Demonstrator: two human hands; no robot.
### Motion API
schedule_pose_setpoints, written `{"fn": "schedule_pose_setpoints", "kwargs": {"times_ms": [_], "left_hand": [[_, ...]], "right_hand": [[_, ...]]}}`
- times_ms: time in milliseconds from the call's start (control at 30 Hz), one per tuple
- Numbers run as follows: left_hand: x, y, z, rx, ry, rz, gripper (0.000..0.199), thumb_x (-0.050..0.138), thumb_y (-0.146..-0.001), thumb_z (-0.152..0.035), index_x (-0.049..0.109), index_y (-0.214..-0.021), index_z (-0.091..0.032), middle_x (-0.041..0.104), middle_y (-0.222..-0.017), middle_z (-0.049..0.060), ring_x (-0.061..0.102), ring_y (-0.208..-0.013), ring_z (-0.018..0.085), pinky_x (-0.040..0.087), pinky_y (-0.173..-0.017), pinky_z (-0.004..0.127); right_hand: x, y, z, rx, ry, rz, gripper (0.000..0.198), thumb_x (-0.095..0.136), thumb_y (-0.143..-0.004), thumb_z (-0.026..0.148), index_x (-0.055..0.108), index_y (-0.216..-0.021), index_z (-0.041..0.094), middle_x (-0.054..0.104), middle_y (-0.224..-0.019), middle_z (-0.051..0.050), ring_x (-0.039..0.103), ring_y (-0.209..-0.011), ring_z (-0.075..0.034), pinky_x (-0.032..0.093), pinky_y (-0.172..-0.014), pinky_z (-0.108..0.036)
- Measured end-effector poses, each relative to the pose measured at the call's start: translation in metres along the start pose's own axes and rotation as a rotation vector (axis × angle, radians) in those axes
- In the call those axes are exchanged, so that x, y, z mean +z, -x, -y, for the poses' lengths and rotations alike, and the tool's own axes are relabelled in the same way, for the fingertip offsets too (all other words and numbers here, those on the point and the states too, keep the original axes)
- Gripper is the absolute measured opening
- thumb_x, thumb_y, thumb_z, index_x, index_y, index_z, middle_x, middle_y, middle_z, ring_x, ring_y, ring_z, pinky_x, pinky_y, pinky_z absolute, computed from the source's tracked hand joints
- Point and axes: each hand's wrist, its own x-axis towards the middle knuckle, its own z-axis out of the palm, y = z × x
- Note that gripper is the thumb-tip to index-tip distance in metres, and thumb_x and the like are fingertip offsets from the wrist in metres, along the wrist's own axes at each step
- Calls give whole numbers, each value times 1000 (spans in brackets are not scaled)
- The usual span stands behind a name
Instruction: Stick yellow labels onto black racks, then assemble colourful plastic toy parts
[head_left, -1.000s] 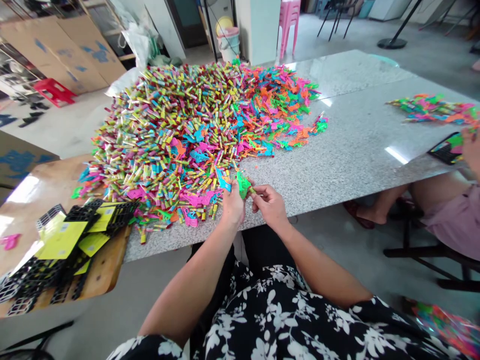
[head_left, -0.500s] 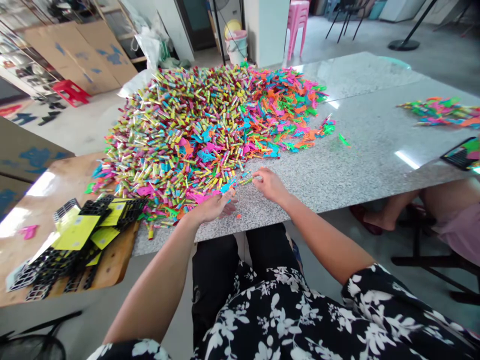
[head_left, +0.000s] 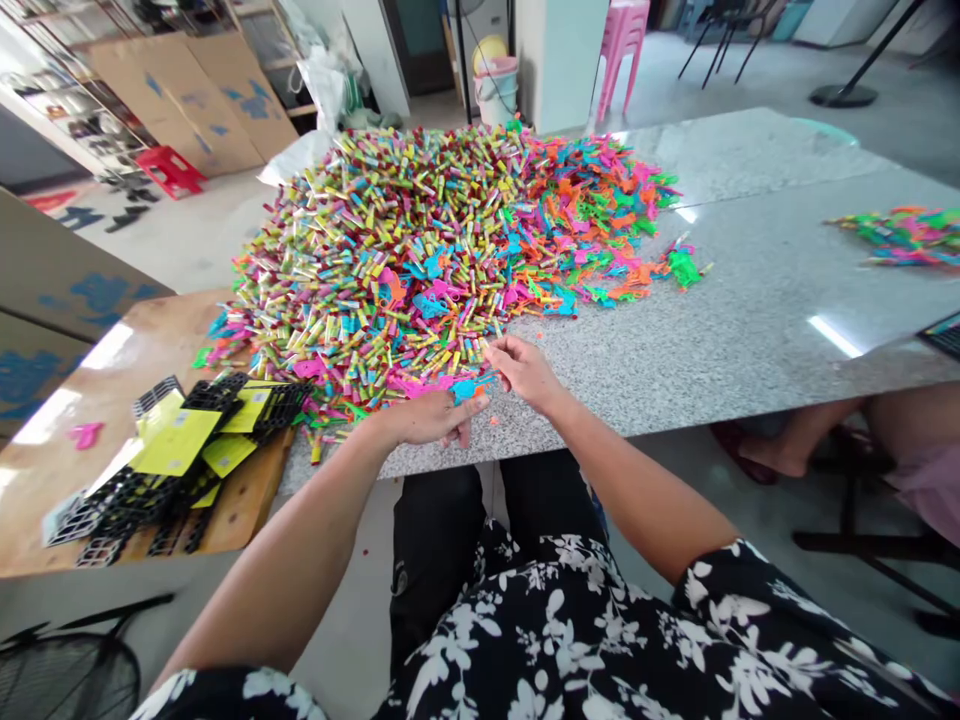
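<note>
right hand (head_left: 529,372) pinches nearly closed, left hand (head_left: 429,418) curls loosely, both holds unclear; sweeping past the blue piece (head_left: 465,389) at left's two o'clock could scatter tubes (head_left: 382,250).

A polished, speckled grey stone-look tabletop (head_left: 750,310) and a glossy brown wooden board (head_left: 169,335) gleam; multicoloured flat cut-out pieces (head_left: 577,205) look plastic.

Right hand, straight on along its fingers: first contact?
Likely the small yellow tubes at the near edge of the heap, just beyond the fingertips of the right hand. Depth is unclear from this one view; the fingertips may be touching one.
</note>
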Motion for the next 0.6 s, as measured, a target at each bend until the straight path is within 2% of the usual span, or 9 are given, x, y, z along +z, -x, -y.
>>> {"fn": "schedule_pose_setpoints", "kwargs": {"times_ms": [33, 100, 200, 267, 367, 467, 533, 600], "left_hand": [[0, -3, 0, 2, 16, -29, 82, 39, -94, -86, 78, -65, -21, 67, -58, 8, 64, -60, 22, 48, -64, 31], [1, -10, 4, 14, 67, -200, 77, 43, -94, -85, 73, -63, -20, 66, -58, 7, 61, -55, 20, 46, -58, 31], [7, -20, 11, 72, 228, -506, 60, 59, -92, -77, 72, -77, -20, 63, -60, 2, 58, -51, 17, 40, -51, 28], [14, -24, 13, 84, 349, -581, 50, 69, -89, -70, 73, -84, -21, 57, -56, -2, 51, -45, 14, 34, -46, 26], [22, -28, 9, 42, 501, -599, 41, 80, -84, -60, 74, -87, -19, 52, -50, -5, 43, -41, 11, 32, -45, 25], [25, -30, 5, 43, 651, -543, 40, 91, -76, -47, 78, -101, -18, 63, -60, -3, 54, -50, 12, 43, -52, 26], [25, -32, 6, 80, 723, -502, 47, 96, -69, -39, 80, -107, -17, 72, -72, 1, 64, -62, 15, 49, -60, 27], [25, -33, 8, 128, 807, -497, 48, 98, -65, -34, 81, -105, -16, 76, -81, 3, 69, -73, 17, 53, -68, 28]], "right_hand": [[3, 5, 2, 26, -59, 25, 30, 66, -96, 53, 62, -92, 24, 64, -72, 3, 48, -49, -10, 40, -45, -26], [6, 13, 4, 69, -122, 55, 31, 72, -93, 53, 61, -91, 24, 62, -69, 4, 48, -47, -10, 40, -43, -25], [7, 24, 2, 137, -189, 94, 35, 78, -86, 55, 62, -90, 23, 62, -69, 4, 53, -51, -11, 46, -44, -25], [7, 28, -1, 193, -249, 112, 38, 80, -83, 56, 63, -89, 23, 66, -74, 2, 57, -56, -12, 49, -46, -25], [4, 29, -6, 236, -278, 5, 39, 82, -78, 56, 67, -89, 22, 69, -81, 0, 60, -65, -13, 50, -51, -23], [-1, 28, -7, 206, -206, -138, 35, 83, -77, 54, 74, -88, 22, 69, -82, 0, 56, -66, -11, 47, -54, -22], [-4, 27, -6, 200, -163, -168, 34, 84, -76, 54, 77, -87, 22, 65, -73, 2, 48, -58, -9, 40, -49, -23], [-6, 28, -4, 220, -199, -194, 36, 85, -76, 56, 76, -85, 22, 53, -60, 6, 37, -49, -8, 32, -43, -24]]}}
